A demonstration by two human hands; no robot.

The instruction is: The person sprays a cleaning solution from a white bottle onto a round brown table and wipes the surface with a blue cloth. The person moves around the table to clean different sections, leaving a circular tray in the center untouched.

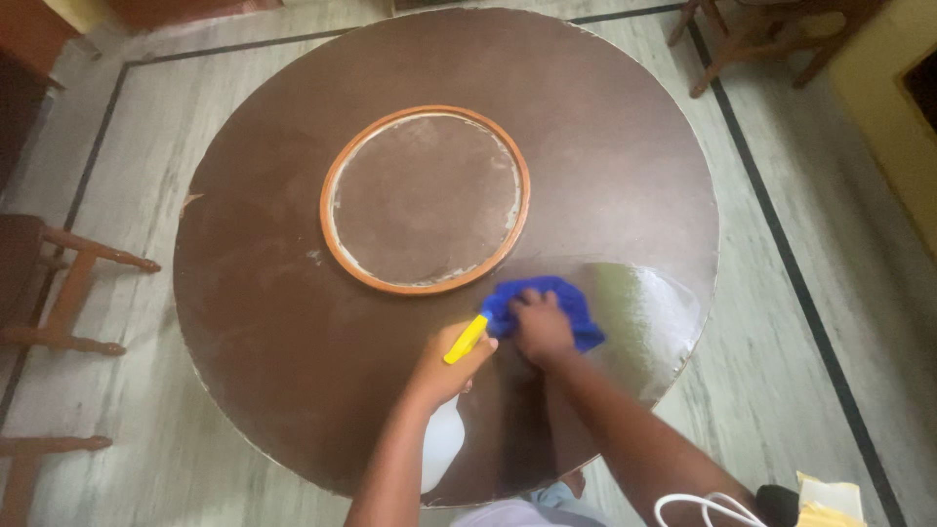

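My right hand (540,328) presses a blue cloth (582,308) flat on the round brown table (273,293), just below the orange ring (429,200) set in its middle. My left hand (449,366) grips a spray bottle with a yellow nozzle (466,340) and a white body (441,444) that hangs down under the hand. The nozzle points toward the cloth. A wet, shiny patch (644,303) lies on the table to the right of the cloth.
Wooden chairs stand at the left (59,293) and at the far right corner (752,39). The floor is pale marble with dark border lines (781,244). A white cable (703,507) and a yellow-white packet (830,503) show at the bottom right.
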